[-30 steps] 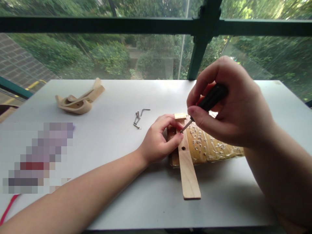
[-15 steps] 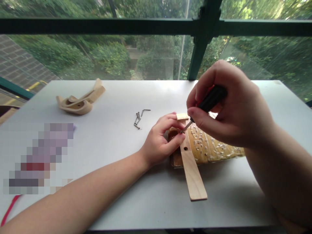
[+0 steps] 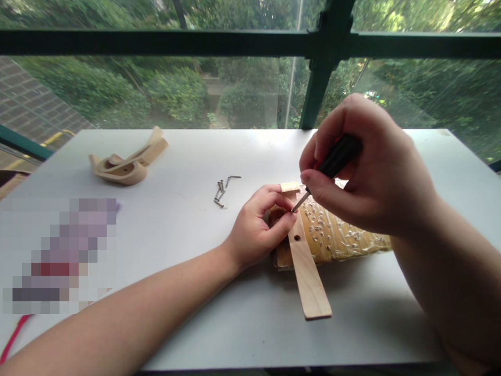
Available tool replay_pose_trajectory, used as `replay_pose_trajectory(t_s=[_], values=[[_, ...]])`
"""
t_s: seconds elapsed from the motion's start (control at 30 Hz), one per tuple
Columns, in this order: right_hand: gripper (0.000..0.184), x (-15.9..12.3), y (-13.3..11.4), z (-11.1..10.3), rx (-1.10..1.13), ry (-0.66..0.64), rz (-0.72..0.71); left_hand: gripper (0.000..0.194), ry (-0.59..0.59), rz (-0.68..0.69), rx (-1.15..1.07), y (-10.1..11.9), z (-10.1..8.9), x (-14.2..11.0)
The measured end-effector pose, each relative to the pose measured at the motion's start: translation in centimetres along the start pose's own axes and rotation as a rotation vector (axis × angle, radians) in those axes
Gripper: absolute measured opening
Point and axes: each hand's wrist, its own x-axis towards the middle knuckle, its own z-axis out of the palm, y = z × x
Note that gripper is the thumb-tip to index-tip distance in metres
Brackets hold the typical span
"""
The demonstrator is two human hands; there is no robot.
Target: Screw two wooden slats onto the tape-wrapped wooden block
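Cord (image 3: pixel 16 334), thin and red, trails along the left edge of a white table (image 3: pixel 195 324), below a pixelated purple item (image 3: pixel 78 235) that cannot be identified. Right of centre, a pale, flat wooden strip (image 3: pixel 311 277) points its broad end at the near edge, a dark round hole (image 3: pixel 297 238) partway along it. The strip crosses the left end of a yellow-brown block wrapped in clear film (image 3: pixel 338 235). Thumb and forefinger of the left hand (image 3: pixel 252 224) pinch what looks like a small metal screw (image 3: pixel 293 210), partly hidden at the strip. The right hand (image 3: pixel 381 167) curls around a black-handled screwdriver (image 3: pixel 338 156), its metal tip slanting down to the pinched fingertips. The step in hand appears to be starting the screw; the next move calls for a seated tip, firm pressure and a steady strip. Farther back, loose silver screws (image 3: pixel 219 193) lie left of the hands, and curved pale wooden pieces (image 3: pixel 131 169) rest near the far left corner. Beyond the far edge stands a dark green window frame (image 3: pixel 156 43).
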Motion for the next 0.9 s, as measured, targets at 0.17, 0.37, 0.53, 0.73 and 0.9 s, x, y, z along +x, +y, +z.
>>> replay_pose_trajectory(t_s=[0.17,0.37,0.53,0.73,0.9], values=[[0.029,0.1,0.1,0.2,0.006,-0.008,0.000,0.010,-0.003,-0.040,0.002,0.3,-0.1,0.1],[0.027,0.0,-0.2,0.0,-0.019,-0.021,-0.012,0.012,-0.002,-0.050,0.003,0.6,-0.2,0.3],[0.027,0.0,-0.5,-0.2,-0.018,-0.036,-0.034,0.013,-0.003,-0.036,0.020,0.7,-0.3,0.4],[0.026,0.1,-0.5,-0.1,0.039,-0.074,-0.010,0.011,0.002,-0.044,0.050,0.6,-0.3,0.3],[0.017,0.2,-1.0,0.3,0.080,-0.105,0.002,0.009,0.018,-0.037,0.068,0.5,-0.3,0.2]])
